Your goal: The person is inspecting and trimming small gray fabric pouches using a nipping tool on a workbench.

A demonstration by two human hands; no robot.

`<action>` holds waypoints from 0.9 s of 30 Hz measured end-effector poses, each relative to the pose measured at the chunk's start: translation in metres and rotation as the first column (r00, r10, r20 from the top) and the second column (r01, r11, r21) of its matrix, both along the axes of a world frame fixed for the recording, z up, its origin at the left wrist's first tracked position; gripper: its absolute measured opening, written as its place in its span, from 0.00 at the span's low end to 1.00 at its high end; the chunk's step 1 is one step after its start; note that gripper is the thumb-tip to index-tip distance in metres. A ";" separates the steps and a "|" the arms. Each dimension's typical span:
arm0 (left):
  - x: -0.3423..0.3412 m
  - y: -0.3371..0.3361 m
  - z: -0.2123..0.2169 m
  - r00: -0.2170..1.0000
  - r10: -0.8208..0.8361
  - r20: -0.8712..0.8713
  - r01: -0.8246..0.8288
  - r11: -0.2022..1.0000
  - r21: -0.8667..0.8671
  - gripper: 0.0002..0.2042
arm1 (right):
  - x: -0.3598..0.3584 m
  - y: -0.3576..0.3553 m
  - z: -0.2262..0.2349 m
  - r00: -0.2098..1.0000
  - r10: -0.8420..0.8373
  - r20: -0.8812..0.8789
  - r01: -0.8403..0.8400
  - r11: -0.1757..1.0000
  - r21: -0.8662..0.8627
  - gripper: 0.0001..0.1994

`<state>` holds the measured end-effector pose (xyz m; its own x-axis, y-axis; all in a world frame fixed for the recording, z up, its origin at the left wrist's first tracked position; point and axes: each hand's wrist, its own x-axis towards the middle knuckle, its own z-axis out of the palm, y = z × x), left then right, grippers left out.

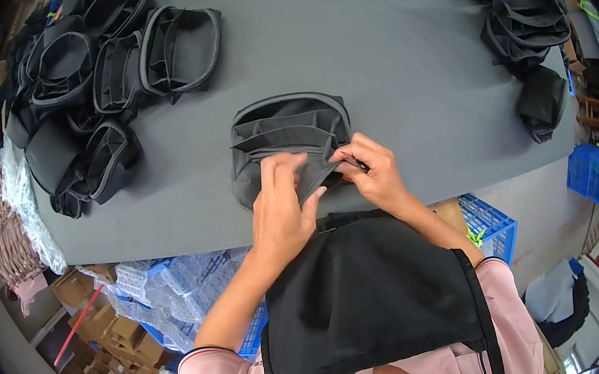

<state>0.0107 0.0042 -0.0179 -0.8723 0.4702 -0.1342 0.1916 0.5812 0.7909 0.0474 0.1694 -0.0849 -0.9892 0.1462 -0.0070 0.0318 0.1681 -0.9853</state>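
A black fabric pouch (285, 126) with inner divider pockets lies unzipped on the grey table, directly in front of me. My left hand (277, 208) grips its near wall, with the fingers inside and the thumb on the outer side. At the pouch's near right corner, my right hand (379, 174) is closed, its thumb and forefinger pinching the edge. A small dark piece shows between those right fingers, too small to make out. The pouch's near side is partly hidden by both hands.
Several similar black pouches (180, 49) are heaped at the table's left, and more (525, 17) stand at its right. Clear bubble wrap (171, 294) lies below the table's near edge. Blue crates (492, 224) stand below on the right. Cardboard boxes (128, 332) fill the lower left.
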 end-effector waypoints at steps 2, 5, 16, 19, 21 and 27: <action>0.011 -0.005 -0.012 0.998 -0.032 -0.048 0.029 0.998 -0.046 0.20 | 0.002 0.009 -0.004 0.983 0.159 0.093 -0.161 0.987 0.011 0.06; 0.010 -0.008 -0.019 0.979 -0.111 0.170 0.126 0.989 -0.081 0.13 | 0.000 0.030 -0.006 0.877 0.465 0.119 -0.477 0.873 0.100 0.08; 0.021 -0.002 -0.051 0.411 -0.168 0.896 -0.414 0.841 0.348 0.10 | 0.041 0.016 0.029 0.985 -0.127 0.114 0.086 0.948 0.307 0.14; 0.020 0.006 -0.049 0.465 -0.118 0.878 -0.448 0.823 0.349 0.12 | 0.055 0.023 0.038 0.993 -0.109 0.041 0.083 0.910 0.407 0.16; 0.018 0.008 -0.047 0.492 -0.129 0.861 -0.417 0.833 0.364 0.12 | 0.061 0.028 0.037 0.995 -0.083 0.048 0.058 0.922 0.383 0.15; 0.018 0.012 -0.045 0.454 -0.116 0.884 -0.430 0.840 0.331 0.13 | 0.059 0.026 0.026 1.000 -0.005 -0.013 0.010 0.898 0.440 0.13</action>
